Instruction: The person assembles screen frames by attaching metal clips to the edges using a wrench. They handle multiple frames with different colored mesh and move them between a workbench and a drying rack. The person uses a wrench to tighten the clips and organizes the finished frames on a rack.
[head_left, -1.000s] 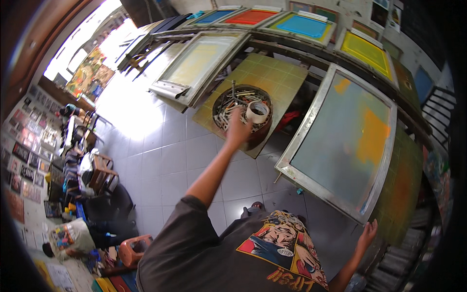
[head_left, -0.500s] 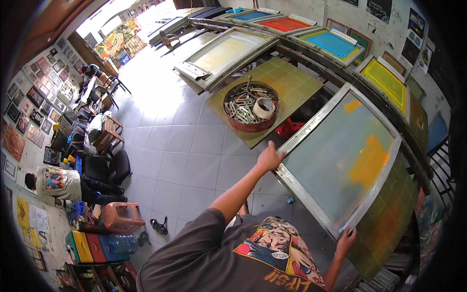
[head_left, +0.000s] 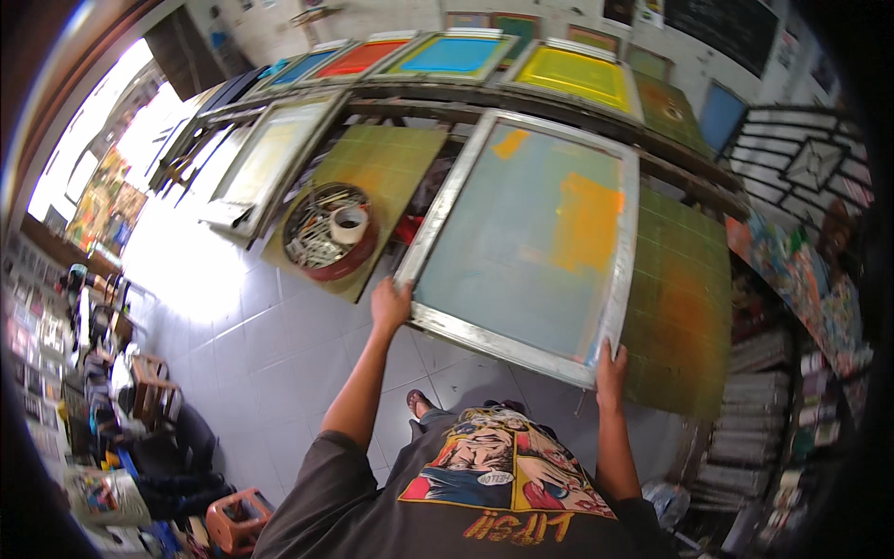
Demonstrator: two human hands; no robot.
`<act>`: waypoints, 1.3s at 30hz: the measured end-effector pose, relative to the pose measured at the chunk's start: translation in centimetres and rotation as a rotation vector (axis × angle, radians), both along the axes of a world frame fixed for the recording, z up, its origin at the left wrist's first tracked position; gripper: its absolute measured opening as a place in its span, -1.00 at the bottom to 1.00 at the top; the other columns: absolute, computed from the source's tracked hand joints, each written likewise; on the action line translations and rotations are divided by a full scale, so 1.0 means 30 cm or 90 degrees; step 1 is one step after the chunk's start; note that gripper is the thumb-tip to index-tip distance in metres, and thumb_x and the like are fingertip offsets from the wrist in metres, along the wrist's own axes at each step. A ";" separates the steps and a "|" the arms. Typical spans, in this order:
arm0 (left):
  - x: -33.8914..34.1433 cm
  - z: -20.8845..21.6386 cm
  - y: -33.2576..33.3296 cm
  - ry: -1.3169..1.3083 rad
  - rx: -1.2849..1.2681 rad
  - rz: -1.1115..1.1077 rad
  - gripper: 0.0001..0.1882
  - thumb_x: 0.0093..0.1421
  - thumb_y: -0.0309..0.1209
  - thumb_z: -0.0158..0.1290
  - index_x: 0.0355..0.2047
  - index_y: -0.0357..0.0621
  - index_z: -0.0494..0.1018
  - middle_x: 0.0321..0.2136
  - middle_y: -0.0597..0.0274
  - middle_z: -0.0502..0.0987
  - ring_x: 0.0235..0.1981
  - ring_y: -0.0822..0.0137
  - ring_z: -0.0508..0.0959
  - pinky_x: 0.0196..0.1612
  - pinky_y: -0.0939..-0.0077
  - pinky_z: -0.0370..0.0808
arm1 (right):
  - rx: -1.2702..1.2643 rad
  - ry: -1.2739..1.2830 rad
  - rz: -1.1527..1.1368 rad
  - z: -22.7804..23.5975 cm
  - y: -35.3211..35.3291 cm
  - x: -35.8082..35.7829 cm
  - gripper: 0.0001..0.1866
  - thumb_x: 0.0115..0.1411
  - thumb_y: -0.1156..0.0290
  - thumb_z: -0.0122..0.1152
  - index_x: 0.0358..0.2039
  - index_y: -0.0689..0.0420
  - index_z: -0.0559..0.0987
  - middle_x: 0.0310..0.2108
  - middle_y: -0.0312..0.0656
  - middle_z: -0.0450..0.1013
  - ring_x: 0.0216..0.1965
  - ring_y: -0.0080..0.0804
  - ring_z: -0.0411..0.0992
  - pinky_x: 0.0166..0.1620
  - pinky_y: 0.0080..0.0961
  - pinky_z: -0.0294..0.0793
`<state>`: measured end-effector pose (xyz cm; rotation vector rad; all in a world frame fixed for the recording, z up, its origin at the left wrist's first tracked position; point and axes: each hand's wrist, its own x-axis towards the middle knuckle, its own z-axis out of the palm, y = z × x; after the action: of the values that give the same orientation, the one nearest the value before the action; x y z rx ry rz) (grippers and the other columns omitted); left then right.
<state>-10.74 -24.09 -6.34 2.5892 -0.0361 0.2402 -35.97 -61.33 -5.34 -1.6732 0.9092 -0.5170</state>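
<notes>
A large screen printing frame (head_left: 503,252) with a silver metal rim and grey-blue mesh lies in front of me, an orange patch on its right side. My left hand (head_left: 391,303) grips its near left corner, fingers closed round the rim. At the near right corner, my right hand (head_left: 611,371) is closed on the same frame. Left of the frame, a round dark red tub (head_left: 345,261) full of metal pieces and a roll of tape (head_left: 349,224) stands on a green-yellow board (head_left: 391,168). Another such board (head_left: 675,317) shows at the right.
Along the back rail rest screens with yellow (head_left: 573,76), blue (head_left: 456,54) and red (head_left: 365,58) mesh. A pale screen (head_left: 270,158) tilts at the left. Stacked frames (head_left: 745,438) stand low on the right. An orange stool (head_left: 239,522) is on the tiled floor (head_left: 270,345).
My view has swung to the right, so the frame and table sit further left and more level in the picture. Both hands keep their hold on the frame's near corners.
</notes>
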 end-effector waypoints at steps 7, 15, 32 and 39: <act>-0.076 0.125 -0.031 0.128 -0.070 -0.014 -0.54 0.16 -0.09 -0.03 -0.24 -0.33 0.35 -0.31 -0.32 0.48 -0.21 -0.22 0.48 -0.18 0.03 0.38 | -0.129 0.078 -0.070 0.009 -0.069 -0.029 -0.52 0.21 0.09 0.01 -0.32 0.38 0.47 -0.38 0.15 0.46 -0.29 0.03 0.43 -0.19 -0.22 0.35; -0.307 0.110 -0.180 0.168 -0.259 -0.164 -0.65 0.16 -0.30 0.00 -0.28 -0.42 0.28 -0.39 -0.30 0.46 -0.32 -0.18 0.48 -0.25 0.12 0.39 | -0.145 0.076 -0.151 -0.018 -0.265 -0.332 -0.60 0.21 0.16 0.03 -0.38 0.34 0.48 -0.44 0.00 0.45 -0.35 -0.19 0.41 -0.23 -0.30 0.34; -0.715 0.018 -1.029 0.190 -0.278 -0.249 -0.62 0.14 -0.32 0.01 -0.22 -0.42 0.22 -0.33 -0.32 0.39 -0.26 -0.21 0.42 -0.16 0.12 0.34 | -0.117 0.077 -0.168 0.055 -1.023 -0.775 -0.54 0.31 0.13 -0.11 -0.22 0.36 0.48 -0.31 -0.08 0.44 -0.25 -0.35 0.37 -0.13 -0.43 0.30; -0.785 -0.009 -1.120 0.169 -0.187 -0.230 -0.56 0.14 -0.27 0.01 -0.18 -0.43 0.20 -0.27 -0.35 0.38 -0.19 -0.27 0.39 -0.12 0.06 0.32 | -0.110 0.049 -0.156 -0.041 -1.168 -0.823 -0.58 0.30 0.17 -0.12 -0.31 0.35 0.47 -0.38 -0.09 0.43 -0.30 -0.34 0.36 -0.18 -0.40 0.30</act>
<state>-34.29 -57.70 -6.60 2.2508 -0.3426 -0.2164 -60.66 -96.36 -6.57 -1.7559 1.1619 -0.7180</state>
